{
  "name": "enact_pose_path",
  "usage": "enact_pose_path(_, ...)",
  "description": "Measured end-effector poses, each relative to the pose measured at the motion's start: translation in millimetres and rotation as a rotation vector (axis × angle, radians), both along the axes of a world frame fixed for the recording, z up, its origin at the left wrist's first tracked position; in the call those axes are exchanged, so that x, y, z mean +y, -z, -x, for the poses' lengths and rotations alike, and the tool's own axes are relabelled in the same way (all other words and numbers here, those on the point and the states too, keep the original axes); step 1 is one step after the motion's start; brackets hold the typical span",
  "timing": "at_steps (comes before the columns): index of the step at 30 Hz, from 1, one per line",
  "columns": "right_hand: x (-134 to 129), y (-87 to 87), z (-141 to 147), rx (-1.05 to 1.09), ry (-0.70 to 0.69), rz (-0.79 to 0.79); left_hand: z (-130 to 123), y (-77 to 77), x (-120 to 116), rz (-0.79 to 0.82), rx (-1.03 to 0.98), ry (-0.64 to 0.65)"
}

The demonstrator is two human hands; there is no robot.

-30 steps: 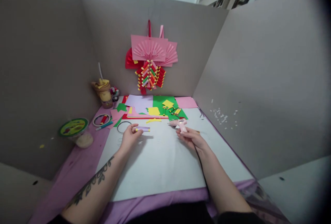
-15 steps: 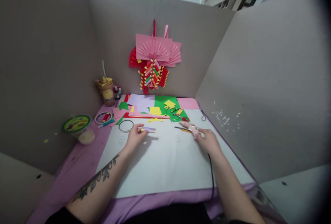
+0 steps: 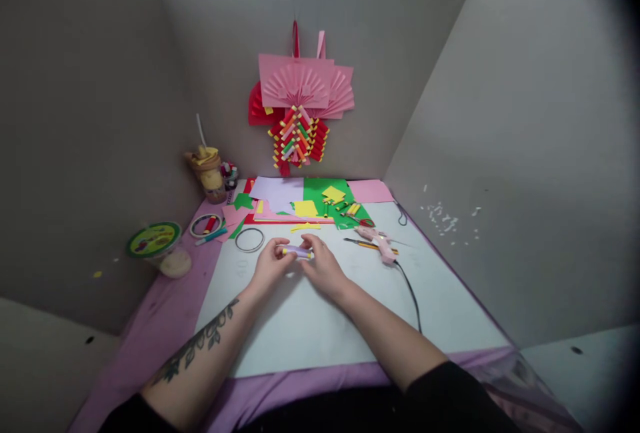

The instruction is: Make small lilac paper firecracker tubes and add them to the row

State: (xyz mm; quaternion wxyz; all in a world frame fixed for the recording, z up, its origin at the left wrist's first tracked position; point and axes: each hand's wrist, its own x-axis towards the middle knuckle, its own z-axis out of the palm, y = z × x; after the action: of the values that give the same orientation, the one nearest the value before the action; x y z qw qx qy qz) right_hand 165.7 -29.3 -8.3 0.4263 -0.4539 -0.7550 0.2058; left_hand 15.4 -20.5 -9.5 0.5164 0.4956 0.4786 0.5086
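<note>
Between finger and thumb, my left hand (image 3: 271,262) pinches the left end of a small lilac paper roll (image 3: 299,251) with yellow bands at its ends. My right hand (image 3: 323,266) closes around the roll's right end, thumb below and fingers above. The roll is held nearly level, just over the white sheet (image 3: 320,326). To the right, a pink hot glue gun (image 3: 383,246) lies with its black cord running toward me. Beside the gun lie an orange-handled craft knife (image 3: 369,244) and red-handled scissors (image 3: 365,222).
Coloured paper, including a green sheet (image 3: 320,190), lies at the back with small rolls on it. A tape roll (image 3: 205,226), black ring (image 3: 249,240), lidded tub (image 3: 165,246) and drink cup (image 3: 211,176) stand or lie left. Paper fans and firecracker strings (image 3: 300,133) hang on the grey wall.
My right hand has let go of the glue gun, leaving it on the table, and has moved left to the lilac roll. My left hand still holds the roll.
</note>
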Motion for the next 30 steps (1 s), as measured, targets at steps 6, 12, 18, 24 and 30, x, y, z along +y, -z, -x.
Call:
enact_pose_path(6,-2.5,7.6,-1.4,0.011,0.01,-0.045,-3.1,2.4,-1.1,0.034,-0.032,0.014)
enact_pose_path(12,-0.7,10.6,2.0,0.029,0.035,-0.082,-4.8,-6.5,-4.6,0.097,-0.095,0.004)
enact_pose_path(18,1.2,12.7,2.9,0.02,0.067,-0.164,-3.8,-8.5,-4.5,0.135,-0.143,0.019)
enact_pose_path(24,2.3,15.6,3.0,0.028,0.073,-0.186,-4.0,-9.1,-3.2,0.183,-0.212,0.005)
enact_pose_path(30,2.4,15.2,3.0,0.113,0.078,-0.106,-3.8,-10.3,-4.4,0.175,-0.234,0.025)
